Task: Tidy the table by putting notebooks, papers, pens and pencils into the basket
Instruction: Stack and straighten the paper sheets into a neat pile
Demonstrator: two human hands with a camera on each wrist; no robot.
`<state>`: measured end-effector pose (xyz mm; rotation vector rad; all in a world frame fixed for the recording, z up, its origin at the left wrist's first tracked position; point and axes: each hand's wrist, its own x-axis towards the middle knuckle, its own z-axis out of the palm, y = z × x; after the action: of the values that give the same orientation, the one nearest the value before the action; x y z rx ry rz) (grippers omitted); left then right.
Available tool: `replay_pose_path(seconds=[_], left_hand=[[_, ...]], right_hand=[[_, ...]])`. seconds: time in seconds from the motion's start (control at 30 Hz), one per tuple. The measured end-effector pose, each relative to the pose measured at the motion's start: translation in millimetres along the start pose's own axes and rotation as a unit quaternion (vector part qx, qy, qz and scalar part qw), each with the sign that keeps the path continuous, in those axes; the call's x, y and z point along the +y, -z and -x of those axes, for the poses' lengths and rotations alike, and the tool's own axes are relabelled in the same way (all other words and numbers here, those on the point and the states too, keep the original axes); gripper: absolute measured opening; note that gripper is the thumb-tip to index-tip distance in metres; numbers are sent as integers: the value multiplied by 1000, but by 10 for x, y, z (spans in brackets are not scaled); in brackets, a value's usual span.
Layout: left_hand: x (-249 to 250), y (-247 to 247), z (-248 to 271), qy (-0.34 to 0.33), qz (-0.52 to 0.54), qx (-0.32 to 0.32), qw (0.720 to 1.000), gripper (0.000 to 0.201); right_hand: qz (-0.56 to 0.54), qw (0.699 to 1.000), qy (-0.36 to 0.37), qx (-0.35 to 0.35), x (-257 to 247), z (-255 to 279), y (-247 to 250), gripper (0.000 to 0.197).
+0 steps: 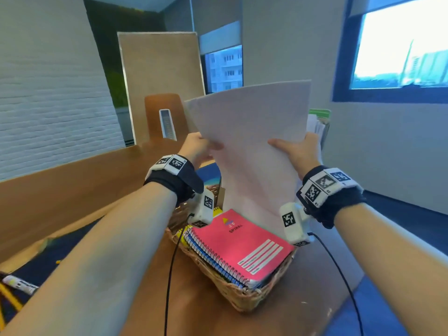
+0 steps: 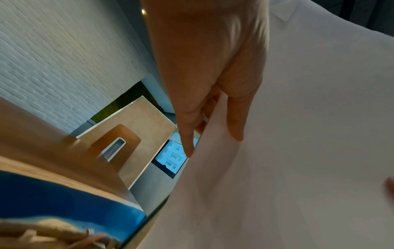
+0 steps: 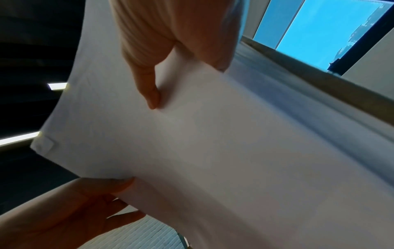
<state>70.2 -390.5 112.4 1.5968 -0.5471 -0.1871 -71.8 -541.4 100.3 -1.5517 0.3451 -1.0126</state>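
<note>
Both hands hold a stack of white papers point(image 1: 252, 141) upright above a wicker basket point(image 1: 244, 298). My left hand point(image 1: 198, 147) pinches the stack's left edge, thumb on the near face. On the right edge my right hand point(image 1: 297, 151) pinches the same way. The lower end of the papers dips into the basket behind a pink spiral notebook point(image 1: 242, 246), which lies on other spiral notebooks. The left wrist view shows the papers point(image 2: 298, 134) between thumb and fingers of my left hand point(image 2: 211, 84). In the right wrist view my right hand point(image 3: 170, 50) pinches the papers point(image 3: 234, 151).
The basket sits on a brown table point(image 1: 198, 311). A marker point(image 1: 19, 283) lies at the far left on the floor side. A wooden chair back point(image 1: 167, 117) and a tan board point(image 1: 160, 76) stand beyond. More white sheets under a green cover point(image 1: 318, 122) sit behind the papers.
</note>
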Motion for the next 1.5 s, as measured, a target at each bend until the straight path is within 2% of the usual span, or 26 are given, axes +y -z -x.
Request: replay_pose_path(seconds=[0.1,0.27,0.37,0.43,0.53,0.63,0.8,0.9,1.0,1.07,1.17,1.33,1.5], left_hand=[[-104,-100,-65,19,2,-15,1000,26],[-392,-190,-134,55,-11,-11,998,32],[-557,-220,-161,69,2,-2,998,49],[-629,-219,-203,66,-1,0,998,52],[-713,-194,-301,74,-33,7,997,43],[-799,-194,-309,93,-139,-5,986,13],[-986,-253,-251,126,-275,-5,953,15],[-1065,-316,-209,155,-343,-59,925,28],[-1076,-398,-222,174,-281,-96,939,30],[-1043,-419,-245,192,-280,-128,932,25],[-1007,-455,-234,201,-343,-205,894,25],[-962,-512,-171,189,-514,-319,773,37],[-989,-523,-149,173,-600,-376,685,42]], right_hand=[[20,1000,6,23,87,-53,56,23],[42,999,-5,14,230,-42,95,30],[71,997,-5,12,310,-26,115,31],[80,997,-7,20,363,-15,105,28],[90,995,1,37,359,-14,67,26],[103,993,35,51,269,-45,54,29],[130,986,77,74,218,-59,89,31],[133,986,70,71,273,-50,100,31],[128,987,57,81,321,-52,68,28],[130,986,58,86,341,-70,51,28],[138,984,63,93,322,-99,46,30],[135,984,61,98,306,-145,70,26],[142,983,60,101,336,-123,78,23]])
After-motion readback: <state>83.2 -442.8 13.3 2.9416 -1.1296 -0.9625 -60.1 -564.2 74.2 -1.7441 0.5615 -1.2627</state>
